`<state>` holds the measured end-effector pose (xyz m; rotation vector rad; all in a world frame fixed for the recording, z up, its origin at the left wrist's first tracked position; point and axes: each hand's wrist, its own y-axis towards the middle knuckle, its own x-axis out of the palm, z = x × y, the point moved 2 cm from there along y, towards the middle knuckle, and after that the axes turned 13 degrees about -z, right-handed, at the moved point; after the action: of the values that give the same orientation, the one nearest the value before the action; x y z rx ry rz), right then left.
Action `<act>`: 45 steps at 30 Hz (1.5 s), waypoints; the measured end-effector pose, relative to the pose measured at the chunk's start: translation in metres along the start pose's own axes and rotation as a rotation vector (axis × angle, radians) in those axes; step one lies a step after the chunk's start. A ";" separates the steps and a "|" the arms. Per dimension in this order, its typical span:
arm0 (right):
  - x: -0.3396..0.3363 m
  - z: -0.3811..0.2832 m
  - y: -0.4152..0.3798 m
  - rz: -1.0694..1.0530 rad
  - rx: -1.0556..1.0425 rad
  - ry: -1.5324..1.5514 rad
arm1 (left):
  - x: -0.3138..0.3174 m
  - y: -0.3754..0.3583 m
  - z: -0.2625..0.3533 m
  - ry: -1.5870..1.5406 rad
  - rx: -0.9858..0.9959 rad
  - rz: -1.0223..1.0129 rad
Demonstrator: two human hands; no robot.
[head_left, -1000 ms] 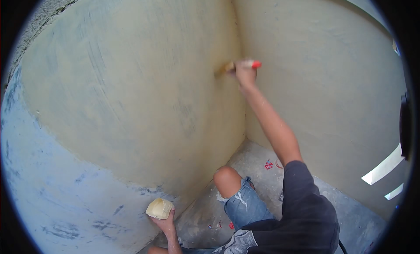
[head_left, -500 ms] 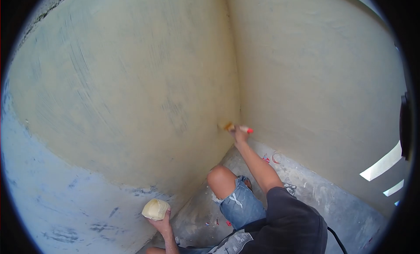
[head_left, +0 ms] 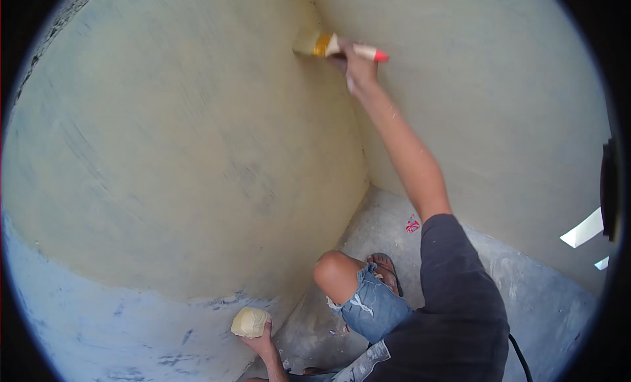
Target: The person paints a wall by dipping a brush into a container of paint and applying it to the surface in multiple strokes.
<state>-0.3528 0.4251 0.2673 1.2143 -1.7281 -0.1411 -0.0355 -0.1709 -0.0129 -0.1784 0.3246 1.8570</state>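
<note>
High in the wall corner, my right hand (head_left: pixel 359 65) is closed round the pale handle of a paintbrush (head_left: pixel 322 44). The brush has a red handle end and a gold ferrule, and its bristles press on the cream-painted left wall (head_left: pixel 184 139). Low on the left, my left hand (head_left: pixel 264 341) grips a small paint container (head_left: pixel 251 322) from its right side. The container is cream-coloured and paint-coated; its contents are hard to make out. Along its lower part, the left wall shows a bluish-white band (head_left: pixel 131 329) with dark streaks.
The right wall (head_left: pixel 486 119) meets the left one in a vertical corner. A grey concrete floor (head_left: pixel 526 277) carries paint marks and a red-and-white scrap (head_left: pixel 412 224). My bent knee (head_left: pixel 336 274) is near the left wall. Bright light patches (head_left: pixel 582 229) fall at the right.
My right hand has swept the brush upward along the corner, from near the floor to high on the wall. My left hand still holds the container, with the view slightly shifted.
</note>
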 end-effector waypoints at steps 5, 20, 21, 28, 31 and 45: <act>-0.178 0.173 -0.195 0.526 0.289 0.058 | -0.005 -0.003 0.005 0.006 -0.026 0.003; 0.035 -0.041 -0.015 0.094 0.025 -0.196 | -0.014 0.010 -0.010 0.018 0.016 0.045; 0.056 -0.057 -0.004 0.037 -0.035 -0.081 | -0.014 0.010 -0.012 0.032 0.012 0.049; 0.044 0.053 -0.116 0.185 0.038 0.063 | -0.005 -0.011 0.031 0.020 -0.009 0.051; -0.054 0.154 -0.269 0.468 0.207 -0.045 | -0.004 -0.025 0.038 0.014 -0.008 0.044; 0.113 -0.024 -0.139 0.036 0.110 0.050 | -0.010 -0.051 0.053 -0.004 0.066 0.115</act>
<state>-0.2462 0.2797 0.2724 1.2551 -1.7322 0.0054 0.0177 -0.1493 0.0336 -0.1123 0.3998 1.9568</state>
